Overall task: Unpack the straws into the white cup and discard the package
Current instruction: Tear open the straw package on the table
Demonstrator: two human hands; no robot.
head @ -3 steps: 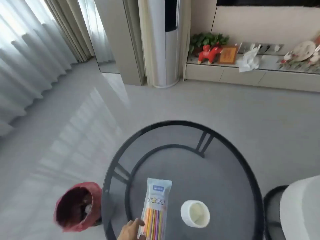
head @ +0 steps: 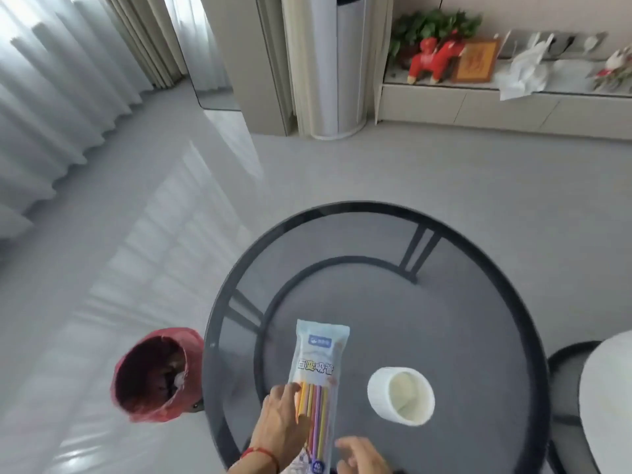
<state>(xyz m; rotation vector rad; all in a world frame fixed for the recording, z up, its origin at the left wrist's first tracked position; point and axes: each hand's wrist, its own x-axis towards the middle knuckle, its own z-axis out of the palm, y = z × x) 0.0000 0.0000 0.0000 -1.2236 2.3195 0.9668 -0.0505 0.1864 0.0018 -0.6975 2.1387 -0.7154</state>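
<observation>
Round glass worktop point(head: 478, 302), red bin point(head: 154, 374) on the floor just left of it. Straw pack point(head: 316, 381) lies flat on the worktop, sealed, white cup point(head: 400, 395) upright just to its right. Left hand point(head: 280, 422) rests on the pack's left edge, fingers together, flat; grip unclear. Right hand point(head: 362, 455) at the pack's near end, fingers apart, loose. Best: pin pack with left, pinch the near end with right, tear cleanly, keep straws bundled.

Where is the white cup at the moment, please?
In the head view, the white cup stands lower right on the round glass table, just right of the straw package.
</observation>
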